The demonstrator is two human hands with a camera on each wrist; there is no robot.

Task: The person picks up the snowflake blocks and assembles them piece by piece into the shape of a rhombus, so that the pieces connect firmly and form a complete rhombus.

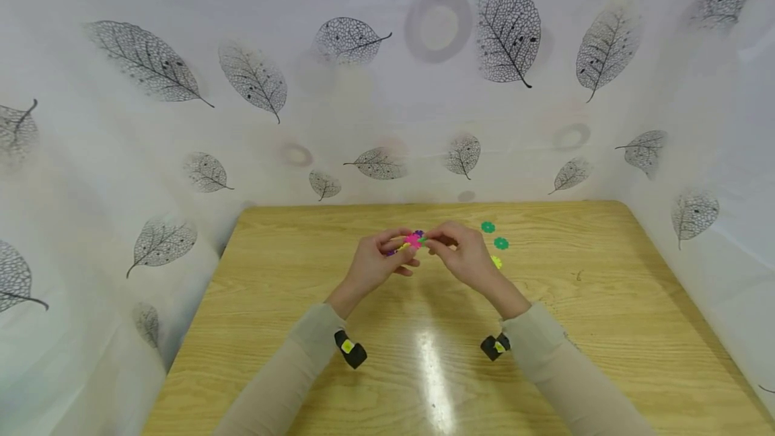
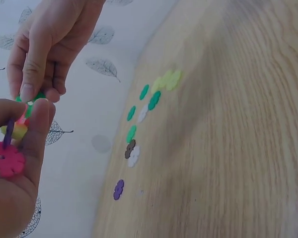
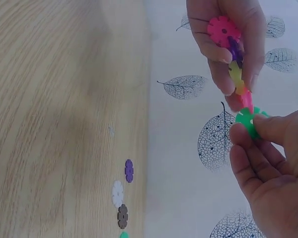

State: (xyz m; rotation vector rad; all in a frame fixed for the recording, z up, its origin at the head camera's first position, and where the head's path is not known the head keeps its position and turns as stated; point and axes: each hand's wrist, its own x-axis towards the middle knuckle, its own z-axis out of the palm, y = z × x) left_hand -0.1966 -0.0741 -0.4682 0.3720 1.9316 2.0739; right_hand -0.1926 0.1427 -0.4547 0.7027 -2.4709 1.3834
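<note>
My left hand (image 1: 377, 260) holds a short chain of notched plastic discs. In the right wrist view a pink disc (image 3: 217, 30) leads to a purple disc (image 3: 235, 50), then a yellow disc (image 3: 235, 74) and another pink disc (image 3: 246, 99). Between thumb and fingertips, my right hand (image 1: 467, 258) pinches a green disc (image 3: 246, 119) against the chain's far end. Whether its slot is fully joined I cannot tell. Both hands are raised above the table, close together, and fingers cover parts of the chain.
Loose flower-shaped discs lie on the wooden table (image 1: 290, 355): green (image 1: 488, 227), yellow (image 2: 173, 79), white (image 2: 133, 156), brown (image 2: 129, 148) and purple (image 2: 118, 189). A white leaf-patterned curtain (image 1: 387, 99) surrounds the table's back and sides.
</note>
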